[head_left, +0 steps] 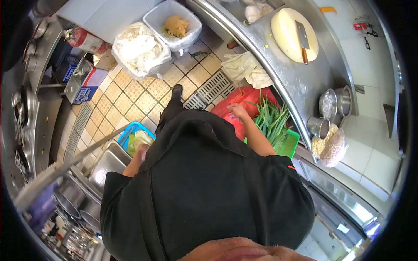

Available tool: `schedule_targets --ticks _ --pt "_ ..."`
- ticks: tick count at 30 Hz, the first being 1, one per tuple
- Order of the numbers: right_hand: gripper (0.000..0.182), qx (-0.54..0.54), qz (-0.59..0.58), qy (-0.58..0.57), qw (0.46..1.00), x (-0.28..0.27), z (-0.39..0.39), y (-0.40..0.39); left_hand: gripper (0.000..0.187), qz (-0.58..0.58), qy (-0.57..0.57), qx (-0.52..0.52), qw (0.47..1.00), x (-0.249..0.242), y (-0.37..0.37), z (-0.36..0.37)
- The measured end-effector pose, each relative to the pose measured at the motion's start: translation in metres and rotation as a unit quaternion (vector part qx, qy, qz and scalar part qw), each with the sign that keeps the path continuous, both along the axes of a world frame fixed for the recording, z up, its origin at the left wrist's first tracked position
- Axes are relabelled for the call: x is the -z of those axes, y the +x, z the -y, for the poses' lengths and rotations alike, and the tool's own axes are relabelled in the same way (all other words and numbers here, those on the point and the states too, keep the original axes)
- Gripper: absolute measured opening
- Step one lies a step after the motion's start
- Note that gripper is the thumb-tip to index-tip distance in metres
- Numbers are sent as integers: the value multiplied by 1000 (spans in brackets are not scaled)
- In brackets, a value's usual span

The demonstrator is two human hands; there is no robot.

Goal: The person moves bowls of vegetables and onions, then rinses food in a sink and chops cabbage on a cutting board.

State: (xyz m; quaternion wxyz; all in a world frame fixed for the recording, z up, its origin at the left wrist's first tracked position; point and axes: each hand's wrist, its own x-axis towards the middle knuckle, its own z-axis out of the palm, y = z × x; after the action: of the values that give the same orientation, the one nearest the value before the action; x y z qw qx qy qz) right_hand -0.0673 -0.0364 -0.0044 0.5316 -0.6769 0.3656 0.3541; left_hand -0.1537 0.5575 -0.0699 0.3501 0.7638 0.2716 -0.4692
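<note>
You seem mid-reach, right hand [237,112] by the red bag [250,95] at two o'clock, left hand [141,153] by the cabbage [140,139] at eight, grips I cannot tell, any lift needing firm hold.

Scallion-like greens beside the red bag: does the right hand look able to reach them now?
Probably yes: the right hand appears over the red bag, close beside the greens, with no visible barrier between.

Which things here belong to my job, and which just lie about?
Likely job:
pale-green leafy vegetable in blue plastic basket, by left hand
red plastic bag, by right hand

Apparently lying about:
round cream cutting board
brown-handled steel cleaver
</note>
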Motion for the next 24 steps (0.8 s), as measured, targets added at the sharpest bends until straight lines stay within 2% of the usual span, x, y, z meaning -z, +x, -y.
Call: schedule_targets --ticks 5,6,7,8,9,10,11,12,13,14,16,17,19,21,22,23,24 --pt "27 25 -40 -34 998 -8 -31 28 26 29 -51 -53 997 5 155 10" --pt "26 -267 31 -94 959 5 -31 36 27 30 -65 -75 995 2 195 16" --pt "26 -531 88 -147 830 32 -22 44 27 33 -78 -91 992 2 234 21" --pt "25 -658 237 -223 679 60 -14 42 28 35 -95 -87 991 5 272 25" --pt "23 -521 153 -206 814 36 -23 51 39 32 -127 -70 989 24 308 17" --pt "22 -284 102 -163 939 7 -32 60 38 42 -135 -51 989 37 341 13" --pt "21 -56 94 -150 983 -24 -43 70 38 33 -134 -9 990 36 379 10" --pt "27 64 117 -121 984 -14 -43 67 38 25 -130 30 991 31 413 16" --pt "31 151 104 -102 978 -44 -51 68 37 38 -96 74 992 6 442 31" --pt "37 158 98 -109 977 -57 -52 63 37 53 -62 117 990 -15 468 46" --pt "43 7 132 -169 977 -48 -44 39 35 81 -102 205 970 16 520 45" --pt "43 -4 122 -219 968 -48 -44 26 34 98 -121 246 957 32 545 42" --pt "45 -37 106 -316 942 -44 -54 -16 33 101 -90 210 968 9 556 85" --pt "33 -246 67 -450 855 8 -57 -69 31 108 -61 161 979 -12 563 129" --pt "26 -248 82 -404 877 22 -57 -96 31 112 -88 224 964 5 567 141" --pt "23 96 11 -274 957 8 -66 -102 31 120 -117 282 945 23 572 153" --pt "22 420 -62 -99 900 -9 -78 -108 32 132 -136 338 922 19 566 176"
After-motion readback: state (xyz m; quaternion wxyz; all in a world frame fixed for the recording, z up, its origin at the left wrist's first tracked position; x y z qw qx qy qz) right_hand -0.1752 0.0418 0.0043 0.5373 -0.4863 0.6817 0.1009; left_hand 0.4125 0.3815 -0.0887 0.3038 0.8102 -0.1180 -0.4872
